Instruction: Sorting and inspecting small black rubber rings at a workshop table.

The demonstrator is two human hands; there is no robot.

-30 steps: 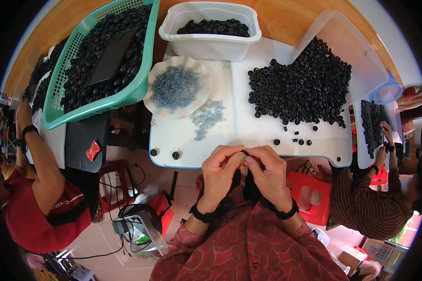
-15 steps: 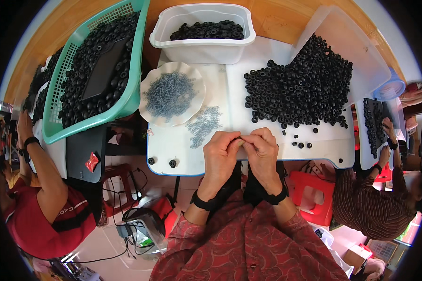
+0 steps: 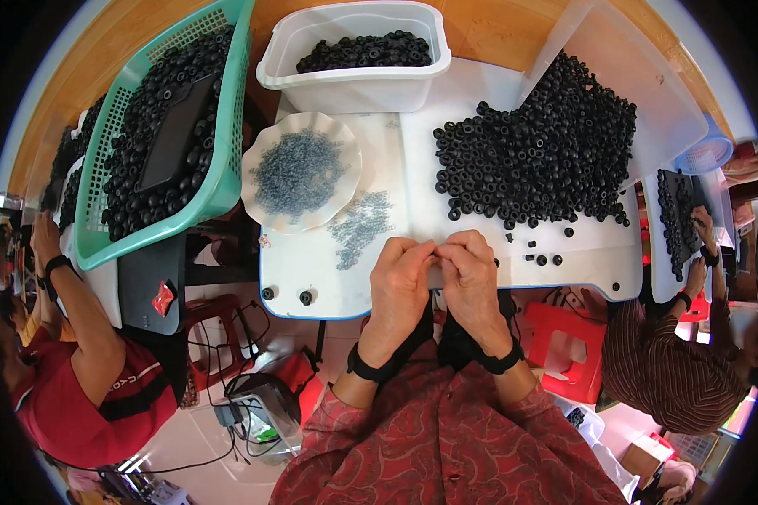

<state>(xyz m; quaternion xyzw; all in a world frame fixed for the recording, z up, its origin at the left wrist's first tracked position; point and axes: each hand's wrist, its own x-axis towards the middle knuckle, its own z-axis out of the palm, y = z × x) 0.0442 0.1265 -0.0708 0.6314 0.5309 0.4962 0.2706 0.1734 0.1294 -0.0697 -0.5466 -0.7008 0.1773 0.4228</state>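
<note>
My left hand (image 3: 398, 278) and my right hand (image 3: 471, 273) meet fingertip to fingertip over the front edge of the white table (image 3: 337, 296). Both are closed in a pinch, and whatever sits between the fingers is hidden. Just beyond my left hand lies a loose patch of small clear-grey pieces (image 3: 362, 225). More of these fill a scalloped white plate (image 3: 351, 178) behind it. A big heap of black ring-shaped parts (image 3: 531, 151) spreads past my right hand, with several strays (image 3: 541, 260) nearer to me. Two black parts (image 3: 306, 297) rest at the table's front left.
A white tub (image 3: 354, 88) of black parts stands at the back. On the left, a green basket (image 3: 164, 238) holds black parts and a dark phone-like slab (image 3: 175, 135). A clear bin (image 3: 648, 109) lies tipped behind the heap. Co-workers sit on both sides; a red stool (image 3: 564, 341) stands at right.
My hands stay pinched together, with slight finger movement. The view has shifted a little, so the table and containers appear slightly further left.
</note>
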